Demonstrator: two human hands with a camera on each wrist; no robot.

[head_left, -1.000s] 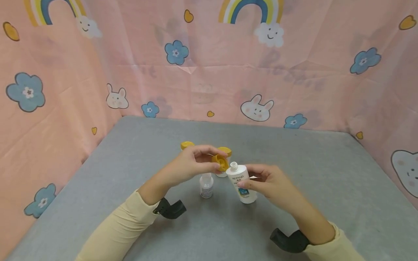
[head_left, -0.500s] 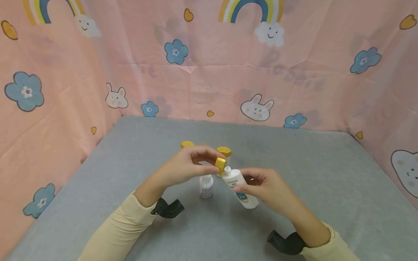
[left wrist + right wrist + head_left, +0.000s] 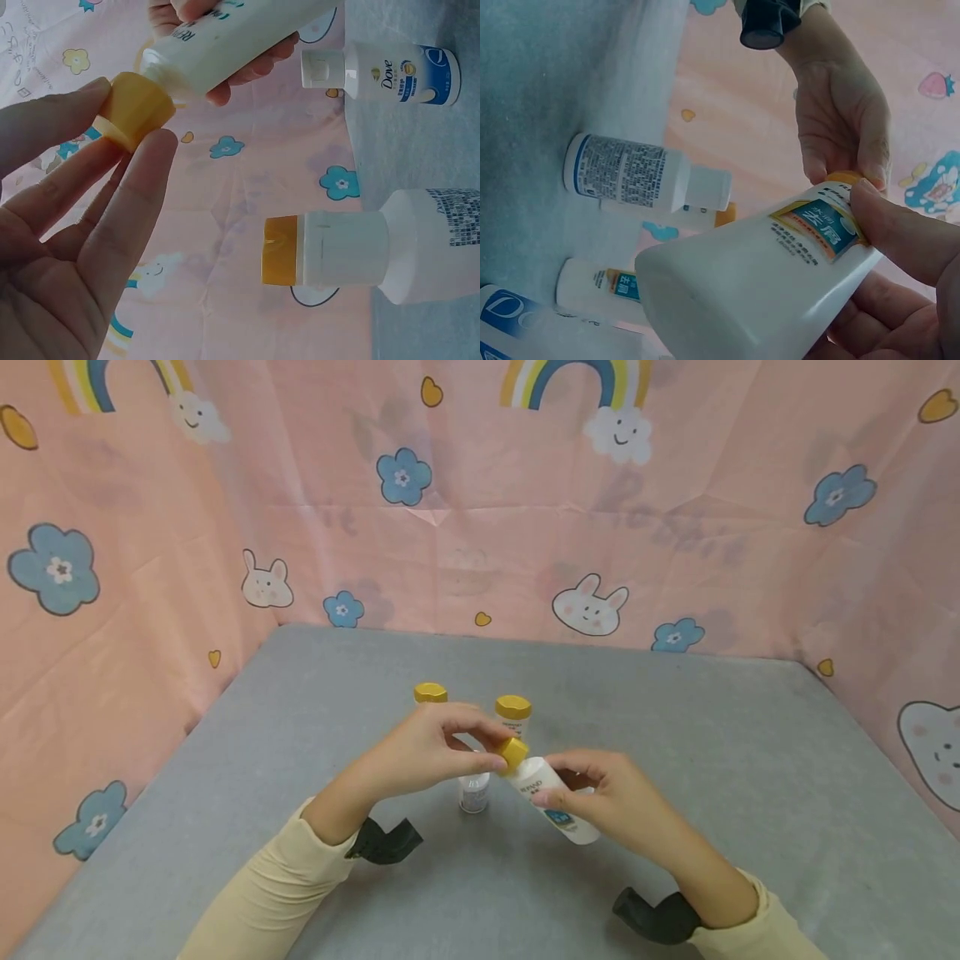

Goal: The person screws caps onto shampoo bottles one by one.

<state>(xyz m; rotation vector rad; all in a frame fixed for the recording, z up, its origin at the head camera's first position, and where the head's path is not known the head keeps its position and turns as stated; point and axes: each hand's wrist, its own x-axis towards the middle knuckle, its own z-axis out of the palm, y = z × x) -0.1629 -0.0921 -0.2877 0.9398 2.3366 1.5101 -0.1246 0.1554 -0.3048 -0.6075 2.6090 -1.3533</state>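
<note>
My left hand (image 3: 431,747) pinches a yellow cap (image 3: 513,756) between thumb and fingertips. The cap sits over the neck of a white shampoo bottle (image 3: 576,829), which my right hand (image 3: 626,797) grips around its body. That bottle is lifted off the table and leans left, its top toward my left hand. In the left wrist view the cap (image 3: 136,109) meets the bottle's shoulder, so the neck is hidden. A blue-green label (image 3: 823,229) shows on the bottle in the right wrist view.
Two yellow-capped bottles, the nearer (image 3: 513,712) and the farther (image 3: 431,692), stand behind my left hand. A small white bottle (image 3: 473,796) stands just below that hand. A Dove bottle (image 3: 405,73) shows in the left wrist view. Pink printed cloth (image 3: 465,543) hangs around the grey table (image 3: 675,718).
The cap has turned over and come down onto the bottle's neck, which was bare before. The bottle has tilted further left toward my left hand.
</note>
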